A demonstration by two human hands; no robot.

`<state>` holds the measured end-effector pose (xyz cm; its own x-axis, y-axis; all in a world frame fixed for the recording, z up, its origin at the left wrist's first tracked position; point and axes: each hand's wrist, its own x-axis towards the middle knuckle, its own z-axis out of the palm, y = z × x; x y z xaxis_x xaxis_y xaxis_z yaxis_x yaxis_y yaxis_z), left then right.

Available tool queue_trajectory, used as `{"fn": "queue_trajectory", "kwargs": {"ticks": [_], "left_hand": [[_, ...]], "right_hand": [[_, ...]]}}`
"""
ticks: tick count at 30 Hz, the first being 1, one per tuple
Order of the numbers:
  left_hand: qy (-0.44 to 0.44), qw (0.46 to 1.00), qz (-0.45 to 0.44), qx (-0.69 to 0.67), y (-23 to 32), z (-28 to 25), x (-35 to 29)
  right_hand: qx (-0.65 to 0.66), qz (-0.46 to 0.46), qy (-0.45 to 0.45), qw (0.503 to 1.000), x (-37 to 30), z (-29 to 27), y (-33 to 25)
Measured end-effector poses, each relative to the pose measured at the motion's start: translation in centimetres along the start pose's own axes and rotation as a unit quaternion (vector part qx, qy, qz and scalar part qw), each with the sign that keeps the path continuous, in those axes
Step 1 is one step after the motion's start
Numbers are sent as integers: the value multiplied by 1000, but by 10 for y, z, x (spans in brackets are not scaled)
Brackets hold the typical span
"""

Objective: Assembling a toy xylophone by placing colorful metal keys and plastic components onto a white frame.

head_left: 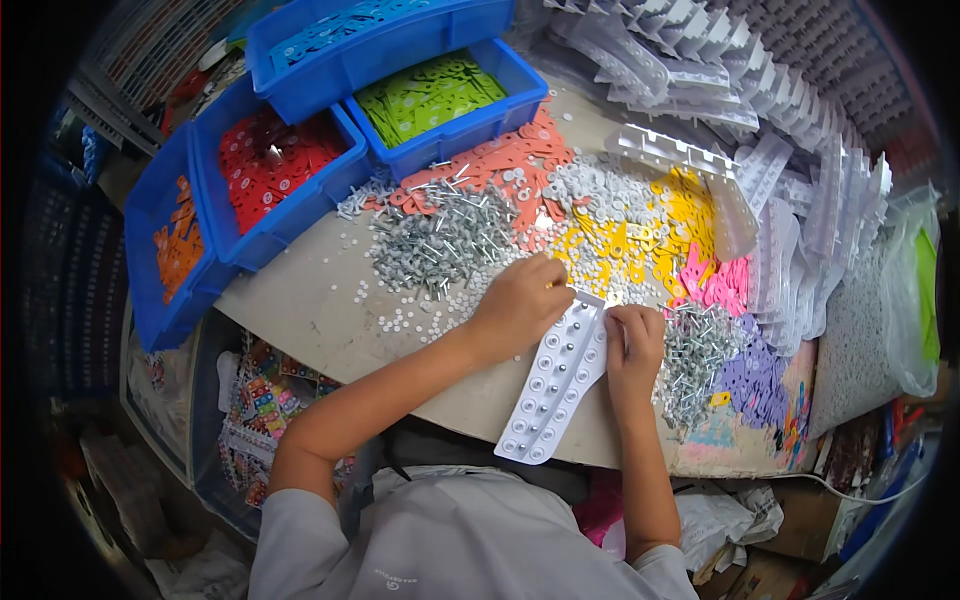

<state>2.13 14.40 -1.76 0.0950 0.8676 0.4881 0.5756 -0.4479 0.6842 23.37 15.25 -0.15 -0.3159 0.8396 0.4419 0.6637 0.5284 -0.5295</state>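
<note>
A long white plastic panel (553, 385) slants across the table's near edge. Round sockets line its two sides, and small metal heads show along its middle. At its upper left corner is my left hand (522, 303), its fingertips pinched together; what they hold, if anything, is too small to make out. My right hand (636, 350) has curled fingers and grips the panel's upper right edge. Just beyond the hands lie yellow flat tabs (690, 215) and small white plastic rings (600, 193). Metal pins (440, 235) form a heap left of them.
Blue bins hold red (270, 165), orange (178, 240), green (430, 100) and blue pieces (350, 30). Coral tabs (490, 170) spread before them. Pink (725, 285) and purple pieces (755, 375) lie right, beside more pins (695, 350). White panels (790, 250) are stacked behind.
</note>
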Motion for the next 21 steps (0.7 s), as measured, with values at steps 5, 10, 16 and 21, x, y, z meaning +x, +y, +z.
{"fn": "queue_trajectory", "kwargs": {"ticks": [5, 10, 16, 21], "left_hand": [[26, 999, -3, -33, -9, -1, 4], [74, 979, -6, 190, -22, -34, 25], [44, 949, -4, 311, -32, -32, 24], [16, 937, -1, 348, -45, -25, 21]], "right_hand": [[0, 2, 6, 1000, -3, 0, 1], [23, 66, 33, 997, -2, -7, 13], [-35, 44, -34, 998, 39, -15, 22], [-43, -17, -13, 999, 94, 6, 15]]}}
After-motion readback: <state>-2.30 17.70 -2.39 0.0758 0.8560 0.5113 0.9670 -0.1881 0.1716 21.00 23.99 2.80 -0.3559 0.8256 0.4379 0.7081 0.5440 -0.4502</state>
